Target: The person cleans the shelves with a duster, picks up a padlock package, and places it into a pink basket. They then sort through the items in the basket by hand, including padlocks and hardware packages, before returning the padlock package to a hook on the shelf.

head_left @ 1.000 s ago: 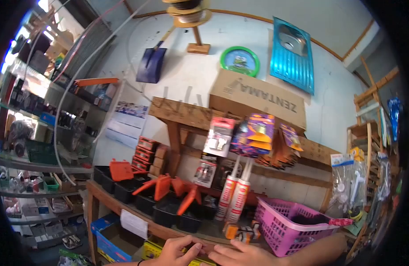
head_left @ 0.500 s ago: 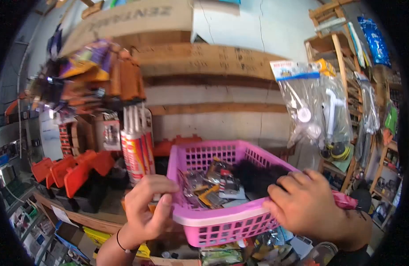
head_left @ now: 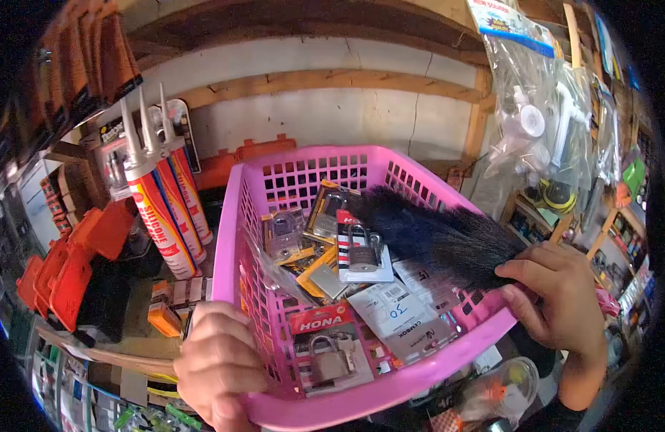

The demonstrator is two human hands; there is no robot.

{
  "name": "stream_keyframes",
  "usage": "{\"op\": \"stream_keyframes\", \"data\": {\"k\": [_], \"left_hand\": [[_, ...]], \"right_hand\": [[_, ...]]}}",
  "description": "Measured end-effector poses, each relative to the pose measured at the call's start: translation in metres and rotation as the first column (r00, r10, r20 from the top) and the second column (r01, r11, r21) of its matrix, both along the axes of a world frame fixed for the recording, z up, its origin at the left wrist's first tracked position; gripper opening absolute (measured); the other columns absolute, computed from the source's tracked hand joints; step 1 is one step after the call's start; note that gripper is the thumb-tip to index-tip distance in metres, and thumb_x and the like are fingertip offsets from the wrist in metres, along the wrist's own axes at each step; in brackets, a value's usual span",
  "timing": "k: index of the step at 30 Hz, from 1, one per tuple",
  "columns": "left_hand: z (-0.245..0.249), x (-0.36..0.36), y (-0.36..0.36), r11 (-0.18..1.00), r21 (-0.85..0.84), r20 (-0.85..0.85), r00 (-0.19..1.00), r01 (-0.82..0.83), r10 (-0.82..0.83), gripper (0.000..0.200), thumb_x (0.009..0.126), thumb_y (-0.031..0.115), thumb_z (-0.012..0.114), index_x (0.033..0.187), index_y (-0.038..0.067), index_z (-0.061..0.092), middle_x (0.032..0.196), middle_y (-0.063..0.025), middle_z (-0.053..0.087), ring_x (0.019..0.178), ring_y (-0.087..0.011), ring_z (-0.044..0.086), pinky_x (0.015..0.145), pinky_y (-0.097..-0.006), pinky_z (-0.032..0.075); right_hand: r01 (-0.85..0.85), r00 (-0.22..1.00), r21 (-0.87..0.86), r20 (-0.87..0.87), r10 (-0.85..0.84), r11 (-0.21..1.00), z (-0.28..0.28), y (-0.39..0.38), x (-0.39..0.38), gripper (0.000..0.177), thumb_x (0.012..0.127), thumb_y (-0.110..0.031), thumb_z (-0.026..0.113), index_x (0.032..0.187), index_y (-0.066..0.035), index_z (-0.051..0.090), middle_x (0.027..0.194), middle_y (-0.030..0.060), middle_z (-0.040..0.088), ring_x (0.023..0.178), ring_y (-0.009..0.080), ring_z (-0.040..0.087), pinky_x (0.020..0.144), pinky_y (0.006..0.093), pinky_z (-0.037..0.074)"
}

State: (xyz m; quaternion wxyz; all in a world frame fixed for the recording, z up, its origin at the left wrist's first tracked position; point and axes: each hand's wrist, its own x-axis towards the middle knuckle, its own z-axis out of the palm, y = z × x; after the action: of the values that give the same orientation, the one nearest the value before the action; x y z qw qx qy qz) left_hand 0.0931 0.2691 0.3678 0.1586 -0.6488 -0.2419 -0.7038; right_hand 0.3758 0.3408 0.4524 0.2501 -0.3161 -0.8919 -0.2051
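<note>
A pink plastic basket [head_left: 419, 378] holds several packaged padlocks and cards, among them a red-topped HONA pack [head_left: 329, 353] and a white card marked 30 [head_left: 401, 317]. My left hand [head_left: 221, 363] is wrapped round the basket's near left corner. At the right side, my right hand [head_left: 556, 295] pinches one end of a black bristly duster [head_left: 440, 234]. The duster's bristles reach over the basket's right half and lie across its contents.
Silicone tubes [head_left: 159, 216] stand on the shelf at left, beside red-orange bin lids [head_left: 77, 270]. Bagged white fittings [head_left: 523, 122] hang at upper right. A clear plastic container [head_left: 505, 392] sits below the basket's near right corner.
My right hand has let go of the basket's rim and taken hold of the black duster. The basket appears larger and tilted, and the view has dropped lower.
</note>
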Motion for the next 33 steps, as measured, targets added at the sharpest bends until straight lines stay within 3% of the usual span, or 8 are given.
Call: {"op": "stream_keyframes", "data": {"k": [5,12,17,22,25,27,32,33], "left_hand": [[0.011,-0.011,-0.003,0.996,-0.04,-0.151,0.985,0.082,-0.087,0.036,0.085,0.026,0.044,0.064,0.0,0.055,0.056,-0.0078,0.051,0.049,-0.02,0.047,0.057,-0.0366,0.041],[0.003,-0.016,0.009,0.989,0.093,-0.257,0.963,0.114,-0.087,0.041,0.085,0.031,0.035,0.059,0.003,0.049,0.053,-0.0052,0.043,0.05,-0.0193,0.042,0.053,-0.0376,0.04],[-0.007,-0.007,0.024,0.941,0.317,-0.09,0.991,0.119,-0.095,0.045,0.088,0.034,0.029,0.06,0.005,0.049,0.055,-0.003,0.042,0.051,-0.0176,0.04,0.051,-0.0352,0.038],[-0.005,-0.027,0.013,0.978,0.15,-0.266,0.959,0.145,-0.101,0.047,0.091,0.035,0.023,0.064,0.007,0.05,0.059,-0.002,0.044,0.055,-0.0163,0.042,0.054,-0.0326,0.035],[-0.007,-0.026,0.014,0.979,0.142,-0.295,0.95,0.148,-0.101,0.05,0.093,0.036,0.019,0.066,0.008,0.05,0.061,-0.0013,0.045,0.056,-0.0154,0.042,0.056,-0.0318,0.035],[-0.01,-0.022,0.017,0.974,0.177,-0.27,0.959,0.141,-0.09,0.051,0.093,0.036,0.017,0.066,0.009,0.05,0.062,-0.001,0.045,0.056,-0.0151,0.041,0.057,-0.0318,0.036],[-0.012,-0.013,0.015,0.98,0.189,-0.139,0.989,0.068,-0.042,0.049,0.093,0.035,0.018,0.065,0.01,0.05,0.059,0.0004,0.041,0.057,-0.0144,0.041,0.058,-0.0327,0.037],[-0.011,-0.012,0.016,0.98,0.187,-0.142,0.989,0.063,-0.037,0.049,0.093,0.035,0.018,0.065,0.01,0.05,0.059,0.0004,0.041,0.057,-0.0144,0.041,0.058,-0.0327,0.037]], "right_hand": [[0.149,0.988,-0.124,0.063,-0.142,0.981,0.015,-0.01,-0.013,0.018,0.067,-0.017,0.063,0.08,-0.004,0.061,0.071,0.0106,0.056,0.067,0.0296,0.054,0.063,0.0389,0.039],[0.313,0.941,0.117,0.095,-0.324,0.943,0.026,-0.005,-0.069,0.02,0.067,-0.014,0.064,0.083,-0.004,0.059,0.073,0.0126,0.057,0.068,0.0319,0.055,0.061,0.0395,0.041],[0.113,0.994,-0.268,0.04,-0.106,0.957,0.026,0.02,-0.071,0.016,0.074,-0.013,0.06,0.085,-0.001,0.058,0.076,0.0144,0.059,0.068,0.0314,0.058,0.062,0.0371,0.044],[0.254,0.952,-0.425,-0.048,-0.302,0.869,0.028,0.055,-0.04,0.013,0.074,-0.015,0.061,0.078,-0.003,0.059,0.061,0.0152,0.057,0.057,0.0331,0.056,0.056,0.0394,0.045],[0.16,0.978,-0.227,0.166,-0.123,0.961,0.031,0.059,-0.041,0.012,0.073,-0.015,0.061,0.078,-0.003,0.06,0.065,0.0159,0.058,0.062,0.0343,0.058,0.059,0.0407,0.047],[0.421,0.86,-0.251,0.416,-0.296,0.872,0.041,0.043,-0.069,0.017,0.068,-0.008,0.064,0.084,-0.004,0.06,0.079,0.015,0.06,0.074,0.0335,0.058,0.066,0.0394,0.045],[0.279,0.857,-0.369,0.512,-0.057,0.887,0.034,0.051,-0.115,0.015,0.07,-0.015,0.062,0.083,-0.006,0.061,0.076,0.0155,0.061,0.073,0.0348,0.059,0.066,0.0407,0.047],[-0.027,0.935,-0.345,0.324,0.146,0.938,0.026,0.056,-0.126,0.015,0.071,-0.016,0.061,0.082,-0.005,0.061,0.076,0.0162,0.061,0.073,0.0349,0.059,0.066,0.041,0.047]]}}
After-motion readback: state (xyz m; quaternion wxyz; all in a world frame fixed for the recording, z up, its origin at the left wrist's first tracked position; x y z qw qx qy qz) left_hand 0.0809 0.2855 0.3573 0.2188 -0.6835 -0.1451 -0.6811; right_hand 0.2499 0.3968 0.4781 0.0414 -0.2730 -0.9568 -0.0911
